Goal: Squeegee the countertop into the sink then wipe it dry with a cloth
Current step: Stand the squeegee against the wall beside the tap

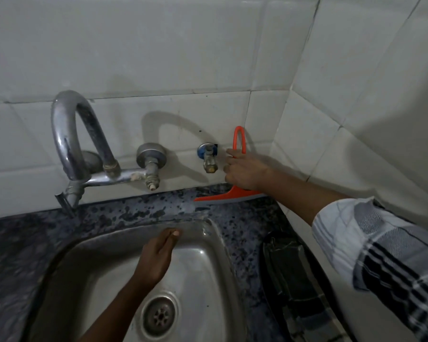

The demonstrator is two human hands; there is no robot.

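An orange squeegee [216, 196] stands upright against the tiled back wall, its blade resting on the dark speckled countertop [139, 211] behind the sink. My right hand [245, 172] is wrapped around its looped orange handle, forefinger stretched toward the wall. My left hand [158, 255] reaches over the steel sink [203, 267] with flat fingers touching the far inner wall near the rim; it holds nothing. No cloth can be made out for certain.
A curved chrome tap [69, 144] with its valve [150, 159] juts from the wall at left. A small brass stopcock [209, 159] sits just left of my right hand. A dark bundle [289, 275] lies on the counter right of the sink, beside the side wall.
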